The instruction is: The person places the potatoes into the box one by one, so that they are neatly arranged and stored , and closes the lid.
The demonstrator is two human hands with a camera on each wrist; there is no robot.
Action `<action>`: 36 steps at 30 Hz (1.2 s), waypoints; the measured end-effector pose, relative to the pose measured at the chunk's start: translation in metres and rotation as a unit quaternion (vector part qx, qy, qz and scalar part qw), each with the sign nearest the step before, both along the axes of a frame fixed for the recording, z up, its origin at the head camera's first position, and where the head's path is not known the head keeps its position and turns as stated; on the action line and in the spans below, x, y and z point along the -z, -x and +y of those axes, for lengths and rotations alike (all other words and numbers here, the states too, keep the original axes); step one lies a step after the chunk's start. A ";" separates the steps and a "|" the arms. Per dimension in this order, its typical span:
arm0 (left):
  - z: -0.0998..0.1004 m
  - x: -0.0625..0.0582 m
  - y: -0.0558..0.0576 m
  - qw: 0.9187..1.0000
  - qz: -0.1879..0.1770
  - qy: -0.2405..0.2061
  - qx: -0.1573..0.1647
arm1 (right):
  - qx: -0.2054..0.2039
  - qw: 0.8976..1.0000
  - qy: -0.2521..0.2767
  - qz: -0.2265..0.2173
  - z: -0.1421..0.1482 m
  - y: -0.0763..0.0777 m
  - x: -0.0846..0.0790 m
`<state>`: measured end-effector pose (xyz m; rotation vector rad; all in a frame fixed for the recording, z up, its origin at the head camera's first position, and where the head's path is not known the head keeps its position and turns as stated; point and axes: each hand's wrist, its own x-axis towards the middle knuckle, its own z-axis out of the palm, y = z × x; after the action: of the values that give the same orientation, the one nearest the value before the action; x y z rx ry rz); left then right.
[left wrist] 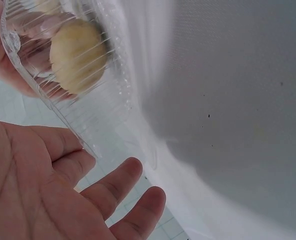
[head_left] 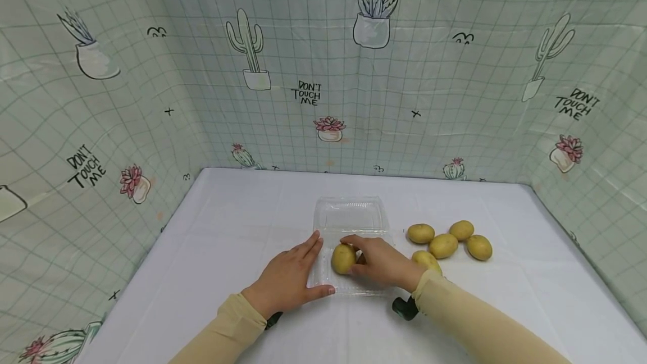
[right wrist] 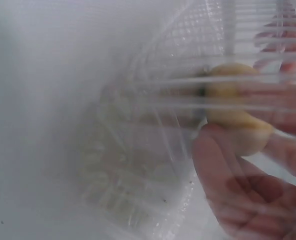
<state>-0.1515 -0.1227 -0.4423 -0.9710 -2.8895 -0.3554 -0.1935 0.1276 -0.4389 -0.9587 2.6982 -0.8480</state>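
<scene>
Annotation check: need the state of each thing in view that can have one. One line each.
Clear container: open, upright
Lid: swung back on the far side
Held potato: gripped, at the container; contact with its bottom unclear
Loose potatoes: five, lying right of the container, one partly hidden
Left hand: fingers extended, at the container's left side
Right hand: gripping the held potato
Backdrop: hanging, rippled
</scene>
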 end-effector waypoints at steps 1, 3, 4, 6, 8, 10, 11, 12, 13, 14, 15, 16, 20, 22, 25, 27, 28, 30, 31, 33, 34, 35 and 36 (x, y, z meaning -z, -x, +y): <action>0.000 0.000 0.000 1.000 0.002 0.000 0.001 | 0.003 1.000 0.001 0.002 0.000 0.000 0.001; 0.000 0.000 0.000 1.000 0.004 0.001 0.001 | 0.010 1.000 0.003 0.004 0.000 -0.001 0.001; 0.000 0.000 0.000 1.000 0.004 0.001 0.002 | 0.013 1.000 0.003 0.005 0.000 -0.001 0.002; 0.000 0.000 0.000 1.000 0.003 0.002 0.002 | 0.019 1.000 0.000 0.011 0.000 -0.002 0.002; 0.000 0.000 0.000 1.000 0.000 0.002 0.001 | 0.021 1.000 -0.006 0.014 0.000 -0.002 0.002; 0.000 0.000 0.000 1.000 -0.003 0.000 0.000 | 0.022 1.000 -0.013 0.019 0.000 -0.003 0.001; 0.000 0.000 0.000 1.000 -0.005 0.000 -0.001 | 0.019 0.999 -0.016 0.023 0.000 -0.002 0.002; 0.000 0.000 0.000 1.000 -0.006 -0.001 -0.001 | 0.018 0.999 -0.018 0.023 -0.001 -0.002 0.002; 0.000 0.000 0.000 1.000 -0.006 -0.001 -0.002 | 0.018 0.999 -0.021 0.022 -0.001 -0.002 0.002; 0.000 0.000 0.000 1.000 -0.006 -0.002 -0.002 | 0.017 0.999 -0.021 0.021 -0.001 -0.002 0.002; 0.000 -0.001 0.000 1.000 -0.004 -0.002 -0.003 | 0.018 0.999 -0.021 0.019 -0.002 -0.002 0.002; 0.000 -0.001 0.000 1.000 -0.003 -0.002 -0.003 | 0.018 0.999 -0.021 0.017 -0.003 -0.002 0.002; 0.000 -0.001 0.000 1.000 0.005 -0.005 -0.002 | 0.029 0.999 -0.020 0.005 -0.005 -0.002 0.002; 0.000 -0.001 0.000 1.000 0.006 -0.005 -0.002 | 0.036 0.999 -0.020 0.002 -0.006 -0.002 0.003; 0.001 -0.001 0.000 1.000 0.005 -0.004 -0.004 | 0.044 0.999 -0.022 0.000 -0.008 -0.002 0.003; 0.001 -0.001 0.000 1.000 0.003 -0.004 -0.005 | 0.048 0.999 -0.024 -0.002 -0.009 -0.001 0.003; 0.001 -0.001 0.000 1.000 0.002 -0.003 -0.005 | 0.048 0.999 -0.024 -0.002 -0.010 -0.001 0.004; 0.001 -0.002 0.000 1.000 0.003 -0.004 -0.003 | 0.047 0.999 -0.025 0.001 -0.011 -0.001 0.005; 0.001 -0.002 0.000 1.000 0.002 -0.004 -0.003 | 0.046 0.999 -0.024 0.002 -0.011 0.000 0.005; 0.002 -0.003 -0.001 1.000 0.001 -0.005 -0.002 | 0.043 0.999 -0.023 0.005 -0.012 0.000 0.007; 0.002 -0.003 -0.001 1.000 0.000 -0.005 -0.001 | 0.040 0.999 -0.020 0.006 -0.012 0.001 0.007; 0.002 -0.003 -0.001 1.000 -0.001 -0.005 -0.001 | 0.038 0.999 -0.018 0.005 -0.013 0.001 0.008; 0.002 -0.003 -0.001 1.000 -0.002 -0.005 -0.001 | 0.037 0.999 -0.017 0.004 -0.013 0.001 0.008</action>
<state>-0.1501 -0.1205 -0.4396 -0.9667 -2.8895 -0.3708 -0.1945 0.1146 -0.4469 -0.8608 2.7614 -0.8115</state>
